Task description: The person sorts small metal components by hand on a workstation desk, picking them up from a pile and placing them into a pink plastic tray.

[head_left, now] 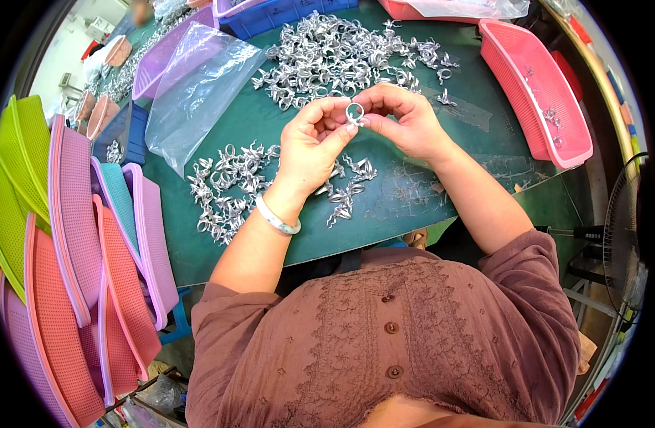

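Note:
Between the fingertips of both hands I hold up one silvery metal ring [354, 111], its round band upright and an ornate part at its lower side. My left hand [314, 139] pinches it from the left, thumb and fingers closed. From the right, my right hand [403, 120] grips it between thumb and forefinger. Beyond my hands spreads a large pile of similar rings [327, 57]. A smaller heap of rings [231, 189] lies beside my left wrist, and several loose rings [345, 189] lie below my hands.
The green table [441, 200] carries a clear plastic bag [202, 93] at the left and a pink basket [509, 85] with a few rings at the right. Purple [152, 78] and blue baskets [284, 20] stand behind. Colourful stacked baskets [74, 214] crowd the left; a fan [623, 235] stands right.

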`<state>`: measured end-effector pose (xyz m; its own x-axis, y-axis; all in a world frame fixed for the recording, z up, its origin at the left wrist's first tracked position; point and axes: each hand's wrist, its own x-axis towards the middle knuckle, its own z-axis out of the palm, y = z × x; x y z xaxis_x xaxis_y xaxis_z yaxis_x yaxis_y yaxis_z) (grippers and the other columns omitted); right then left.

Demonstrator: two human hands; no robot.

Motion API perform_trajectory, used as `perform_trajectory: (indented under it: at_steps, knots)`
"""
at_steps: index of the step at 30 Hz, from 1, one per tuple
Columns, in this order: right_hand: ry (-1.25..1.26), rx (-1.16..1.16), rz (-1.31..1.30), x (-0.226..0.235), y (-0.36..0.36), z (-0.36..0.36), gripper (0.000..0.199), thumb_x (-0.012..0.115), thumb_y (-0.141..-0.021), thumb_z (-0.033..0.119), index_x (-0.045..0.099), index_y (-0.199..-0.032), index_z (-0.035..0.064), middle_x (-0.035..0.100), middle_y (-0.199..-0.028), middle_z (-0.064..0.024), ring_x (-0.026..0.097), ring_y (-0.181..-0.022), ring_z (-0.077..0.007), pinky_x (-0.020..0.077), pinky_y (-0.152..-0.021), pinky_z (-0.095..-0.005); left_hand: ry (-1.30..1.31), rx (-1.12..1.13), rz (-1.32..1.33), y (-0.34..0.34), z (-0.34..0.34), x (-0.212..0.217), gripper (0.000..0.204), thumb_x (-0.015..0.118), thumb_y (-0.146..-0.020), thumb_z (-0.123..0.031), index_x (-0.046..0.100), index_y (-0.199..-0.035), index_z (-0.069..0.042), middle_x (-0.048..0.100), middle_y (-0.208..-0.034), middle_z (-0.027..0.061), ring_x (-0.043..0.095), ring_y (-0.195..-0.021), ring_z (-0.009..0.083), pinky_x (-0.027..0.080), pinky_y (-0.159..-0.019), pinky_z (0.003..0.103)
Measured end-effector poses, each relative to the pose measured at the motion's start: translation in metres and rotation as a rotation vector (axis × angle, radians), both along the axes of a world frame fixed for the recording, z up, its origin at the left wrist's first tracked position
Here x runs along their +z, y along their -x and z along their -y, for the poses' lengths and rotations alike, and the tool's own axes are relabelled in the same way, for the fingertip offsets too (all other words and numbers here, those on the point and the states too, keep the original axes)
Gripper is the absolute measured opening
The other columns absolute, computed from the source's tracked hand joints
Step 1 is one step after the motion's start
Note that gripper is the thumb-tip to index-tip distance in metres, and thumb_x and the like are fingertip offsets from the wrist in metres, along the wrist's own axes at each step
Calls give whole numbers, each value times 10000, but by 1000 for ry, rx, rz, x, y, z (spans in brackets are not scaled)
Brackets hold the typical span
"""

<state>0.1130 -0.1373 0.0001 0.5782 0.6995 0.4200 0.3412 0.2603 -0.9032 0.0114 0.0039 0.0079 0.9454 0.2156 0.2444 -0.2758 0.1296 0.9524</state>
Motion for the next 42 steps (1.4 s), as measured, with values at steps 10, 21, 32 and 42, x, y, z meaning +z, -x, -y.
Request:
perform_trajectory:
  at_steps: [10, 21, 32, 42]
  knots:
    - [-7, -18, -7, -1, 0, 0, 207, 619, -756, -4, 595, -958, 33, 577, -845, -9, 549, -776, -73, 447, -681, -207, 3, -22, -46, 1, -1, -2, 340, 606, -768, 28, 518, -1094, -5, 555, -899, 22, 537, -798, 87, 463, -697, 213]
    - [-23, -43, 53, -1, -1, 0, 194, 622, -759, 7, 594, -948, 33, 579, -810, -3, 524, -713, -55, 419, -631, -194, 5, -11, -83, 0, 1, -3, 293, 516, -844, -23, 487, -1130, 30, 589, -958, 95, 587, -789, 133, 489, -690, 240]
    - [-16, -36, 90, -2, 0, -1, 210, 650, -742, 28, 610, -945, 63, 564, -789, 10, 495, -677, -47, 404, -592, -185, 256, -119, -176, -1, -5, -1, 207, 462, -870, -55, 510, -1059, 15, 588, -923, 84, 591, -776, 148, 496, -710, 265]
    - [10, -12, 113, 3, 1, 0, 233, 664, -735, 54, 621, -963, 76, 540, -764, 13, 468, -650, -50, 394, -580, -189, 590, -313, -273, -2, -16, -3, 177, 444, -864, -61, 516, -1018, -12, 580, -860, 67, 570, -728, 142, 474, -670, 264]
